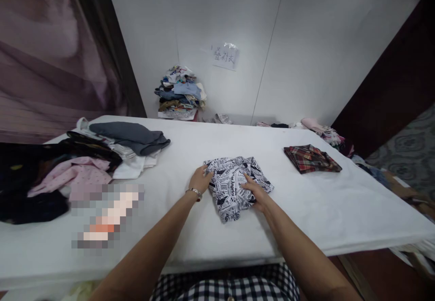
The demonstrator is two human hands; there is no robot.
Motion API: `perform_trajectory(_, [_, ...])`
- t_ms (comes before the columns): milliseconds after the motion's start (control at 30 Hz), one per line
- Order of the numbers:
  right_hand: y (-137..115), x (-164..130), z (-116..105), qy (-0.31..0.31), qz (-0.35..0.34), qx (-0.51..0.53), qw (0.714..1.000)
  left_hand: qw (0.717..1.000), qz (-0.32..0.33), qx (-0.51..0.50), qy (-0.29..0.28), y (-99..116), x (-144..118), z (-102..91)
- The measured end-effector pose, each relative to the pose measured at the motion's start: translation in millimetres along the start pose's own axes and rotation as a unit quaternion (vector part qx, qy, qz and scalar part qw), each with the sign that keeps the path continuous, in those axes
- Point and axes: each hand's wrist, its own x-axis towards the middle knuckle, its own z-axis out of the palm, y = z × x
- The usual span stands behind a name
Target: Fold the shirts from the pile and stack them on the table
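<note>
A shirt in black-and-white newspaper print lies partly folded on the white-covered table, straight in front of me. At its upper left edge, my left hand pinches the fabric; a bracelet circles that wrist. My right hand grips the right side, thumb on top and the other fingers mostly hidden beneath the cloth. The lower tip of the shirt points toward me. To the right, apart from both hands, rests a folded red-and-brown plaid shirt.
Loose clothes heap up at the left, among them a grey garment and a pink one. A tall clothes stack stands behind the table by the wall, under a paper sign. More clothes lie beyond the right edge. A blurred patch covers the left front.
</note>
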Motion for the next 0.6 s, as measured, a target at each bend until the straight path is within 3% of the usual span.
perform_trajectory(133, [10,-18,-5,0.077,0.002,0.111,0.991,0.998,0.039,0.046,-0.005,11,22,-2.8])
perform_trajectory(233, [24,-33,-1,0.111,-0.019,0.133,0.985,0.994,0.057,0.084,-0.027,19,43,0.8])
perform_trajectory(433, [29,-42,15,0.123,-0.058,0.098,0.986,0.984,0.041,0.155,-0.078,37,71,18.6])
perform_trajectory(600, [24,-29,20,0.133,-0.083,0.056,0.986,0.98,0.038,0.19,-0.05,35,77,8.8])
